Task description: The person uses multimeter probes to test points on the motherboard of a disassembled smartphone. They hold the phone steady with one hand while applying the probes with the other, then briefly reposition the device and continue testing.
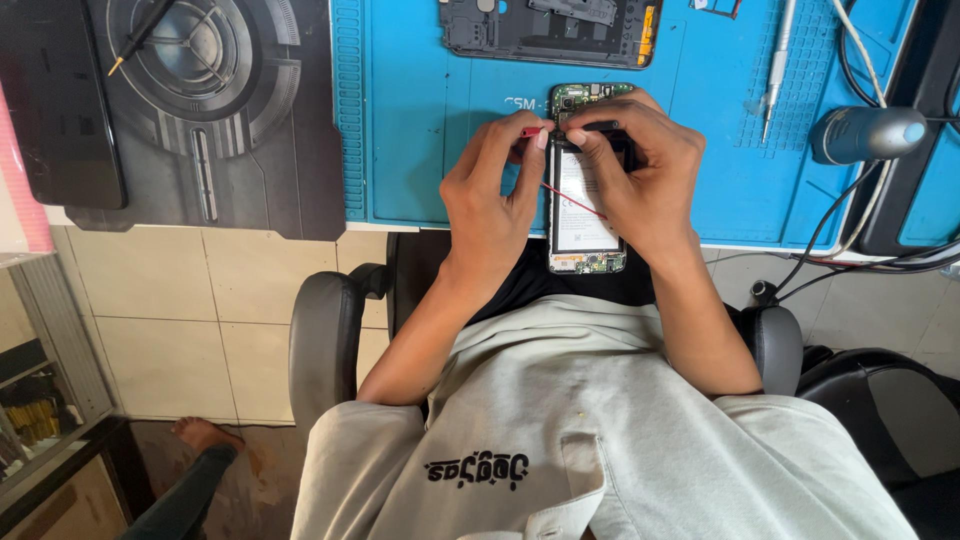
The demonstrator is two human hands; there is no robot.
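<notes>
Both hands work at the opened phone [585,215]: left hand [490,195] pinches a red tool [532,131], right hand [640,170] grips its top edge, so prying there next seems to need care

Rubber mat, bare circuit boards, glossy black plastic

A matt blue rubbery mat [440,150] covers the tabletop; on it the opened phone [585,200] shows green circuit board and a smooth white battery label. The black back cover [550,30] looks like dull plastic, the screwdriver [777,60] shiny metal, the dark mat [215,110] beside it glossy printed, the chair armrest [325,340] smooth leatherette.
</notes>
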